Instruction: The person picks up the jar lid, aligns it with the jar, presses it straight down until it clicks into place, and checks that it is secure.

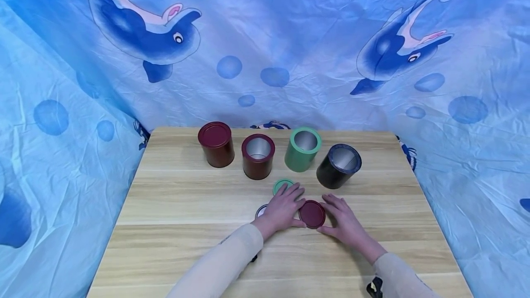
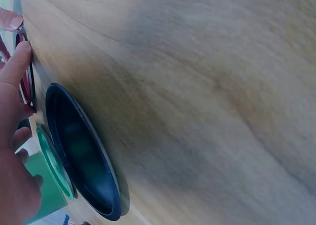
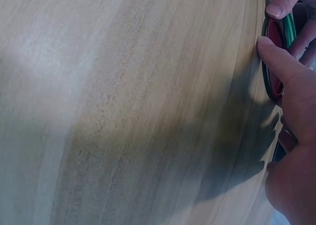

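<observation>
A dark red round lid [image 1: 312, 214] lies between my two hands. My left hand [image 1: 283, 210] grips its left edge with thumb and forefinger. On the opposite edge, my right hand [image 1: 343, 220] holds it between thumb and fingers; the right wrist view shows the lid [image 3: 275, 47] edge-on, the thumb at its near rim. The other fingers of my left hand stretch over a green lid [image 1: 282, 185], covering part of it. Beside my left wrist is a dark-rimmed lid [image 2: 81, 151], mostly hidden by that hand in the head view.
Along the back of the wooden table [image 1: 165, 224] stand a lidded dark red can [image 1: 217, 148], an open dark red can [image 1: 257, 162], an open green can [image 1: 301, 153] and an open black can [image 1: 335, 169]. A blue dolphin-print curtain [image 1: 256, 26] surrounds the table's back and sides.
</observation>
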`<control>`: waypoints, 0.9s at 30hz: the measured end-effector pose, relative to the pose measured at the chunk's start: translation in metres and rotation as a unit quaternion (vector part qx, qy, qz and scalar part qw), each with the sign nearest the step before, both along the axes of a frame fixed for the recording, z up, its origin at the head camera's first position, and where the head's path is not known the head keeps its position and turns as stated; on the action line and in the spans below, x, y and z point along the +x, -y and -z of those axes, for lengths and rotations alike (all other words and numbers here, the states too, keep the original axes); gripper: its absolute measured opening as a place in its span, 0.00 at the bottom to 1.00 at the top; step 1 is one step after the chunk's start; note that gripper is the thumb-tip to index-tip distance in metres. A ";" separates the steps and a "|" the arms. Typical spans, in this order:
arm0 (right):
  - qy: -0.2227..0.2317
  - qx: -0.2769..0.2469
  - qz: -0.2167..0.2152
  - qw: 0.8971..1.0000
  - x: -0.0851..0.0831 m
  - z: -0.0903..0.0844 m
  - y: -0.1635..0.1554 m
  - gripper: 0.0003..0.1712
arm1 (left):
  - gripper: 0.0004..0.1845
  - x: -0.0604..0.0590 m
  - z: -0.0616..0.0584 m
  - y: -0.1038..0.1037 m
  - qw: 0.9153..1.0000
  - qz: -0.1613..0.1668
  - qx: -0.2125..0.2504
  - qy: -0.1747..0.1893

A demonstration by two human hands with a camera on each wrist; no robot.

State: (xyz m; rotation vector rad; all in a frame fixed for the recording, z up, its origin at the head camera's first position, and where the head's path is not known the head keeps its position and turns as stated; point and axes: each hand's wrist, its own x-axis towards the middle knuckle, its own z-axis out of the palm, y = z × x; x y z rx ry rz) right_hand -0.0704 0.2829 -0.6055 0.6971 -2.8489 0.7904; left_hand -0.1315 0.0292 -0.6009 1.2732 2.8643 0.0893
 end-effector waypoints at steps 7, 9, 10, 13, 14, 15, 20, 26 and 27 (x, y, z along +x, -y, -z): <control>0.009 -0.021 0.006 1.000 0.000 0.002 0.001 0.39 | 0.43 0.000 -0.001 0.002 1.000 0.004 0.014 0.006; 0.012 -0.028 0.008 1.000 0.001 0.002 0.001 0.39 | 0.43 0.000 -0.002 0.003 1.000 0.005 0.017 0.012; 0.014 -0.030 0.009 0.999 0.001 0.002 0.001 0.39 | 0.43 0.000 -0.003 0.003 1.000 0.006 0.020 0.013; 0.022 -0.037 0.011 0.999 0.002 0.002 0.001 0.40 | 0.43 0.000 -0.004 0.005 0.999 0.012 0.031 0.014; 0.025 -0.038 0.011 0.999 0.002 0.002 0.001 0.40 | 0.43 0.000 -0.005 0.006 0.999 0.014 0.035 0.012; 0.026 -0.039 0.011 0.999 0.003 0.002 0.001 0.40 | 0.43 0.000 -0.005 0.007 0.999 0.017 0.040 0.010; 0.019 -0.046 0.006 0.999 0.005 -0.001 0.002 0.43 | 0.43 0.001 -0.007 0.013 0.998 0.023 0.065 0.008; 0.007 -0.060 -0.001 0.998 0.006 -0.012 0.007 0.45 | 0.41 0.005 -0.020 0.025 0.995 0.016 0.100 0.012; 0.004 -0.063 -0.005 0.998 0.006 -0.014 0.008 0.45 | 0.41 0.006 -0.023 0.028 0.994 0.014 0.107 0.013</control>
